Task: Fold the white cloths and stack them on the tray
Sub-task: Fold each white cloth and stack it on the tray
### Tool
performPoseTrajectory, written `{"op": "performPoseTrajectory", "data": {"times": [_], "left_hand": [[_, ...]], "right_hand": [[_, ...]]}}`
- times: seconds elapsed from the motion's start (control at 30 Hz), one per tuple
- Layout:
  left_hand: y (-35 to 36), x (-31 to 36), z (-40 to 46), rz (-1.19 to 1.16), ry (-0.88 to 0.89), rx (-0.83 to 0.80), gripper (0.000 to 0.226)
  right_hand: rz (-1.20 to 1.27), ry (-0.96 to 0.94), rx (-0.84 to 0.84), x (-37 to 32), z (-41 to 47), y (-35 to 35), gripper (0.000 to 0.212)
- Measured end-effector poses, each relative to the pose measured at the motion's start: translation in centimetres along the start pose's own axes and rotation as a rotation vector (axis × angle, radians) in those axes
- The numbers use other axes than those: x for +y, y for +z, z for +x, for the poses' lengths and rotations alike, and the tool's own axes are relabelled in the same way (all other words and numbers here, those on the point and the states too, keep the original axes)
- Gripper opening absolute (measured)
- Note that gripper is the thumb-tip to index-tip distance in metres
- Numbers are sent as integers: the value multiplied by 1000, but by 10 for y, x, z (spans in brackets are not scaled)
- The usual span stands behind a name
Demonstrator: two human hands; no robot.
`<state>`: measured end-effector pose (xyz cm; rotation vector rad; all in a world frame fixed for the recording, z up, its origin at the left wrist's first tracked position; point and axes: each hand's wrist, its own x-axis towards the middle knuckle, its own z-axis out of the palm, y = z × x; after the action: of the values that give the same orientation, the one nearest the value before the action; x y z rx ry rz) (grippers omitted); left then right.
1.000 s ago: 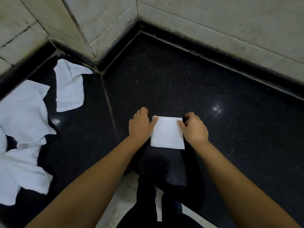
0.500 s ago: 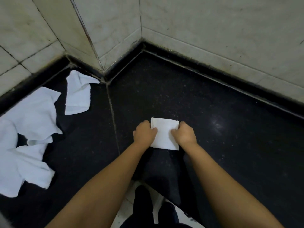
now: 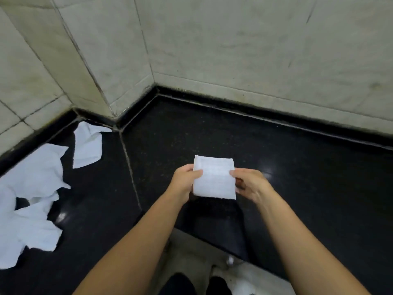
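While held between both hands above the dark counter (image 3: 297, 167), the folded white cloth (image 3: 213, 177) lies flat, its slightly longer axis pointing away from the viewer. Left hand (image 3: 185, 182) and right hand (image 3: 248, 184) pinch opposite side edges. No writing is legible. Unfolded cloths (image 3: 34, 188) lie well left.

Bare forearms (image 3: 136, 241), no sleeves; dark trousers (image 3: 180, 284) below.

No text, label, brand, number or sign can be read anywhere in the head view.
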<state>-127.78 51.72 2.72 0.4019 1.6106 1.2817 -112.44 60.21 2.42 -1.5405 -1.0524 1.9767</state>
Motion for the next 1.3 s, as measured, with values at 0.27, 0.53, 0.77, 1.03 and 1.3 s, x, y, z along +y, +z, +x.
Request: {"op": "performPoseTrajectory", "data": {"times": [0.27, 0.53, 0.77, 1.03, 1.3], "left_hand": [[63, -29, -58, 185, -57, -423, 16], [168, -91, -153, 395, -234, -810, 15], [319, -144, -272, 625, -203, -1094, 16], [499, -228, -420, 661, -198, -1241, 21], [644, -246, -474, 642, -131, -1306, 20]], "right_hand": [[236, -52, 271, 71, -105, -85, 9], [424, -148, 534, 164, -241, -195, 9], [594, -223, 742, 225, -359, -334, 11], [593, -225, 910, 272, -490, -519, 15], [553, -264, 962, 261, -529, -663, 11]]}}
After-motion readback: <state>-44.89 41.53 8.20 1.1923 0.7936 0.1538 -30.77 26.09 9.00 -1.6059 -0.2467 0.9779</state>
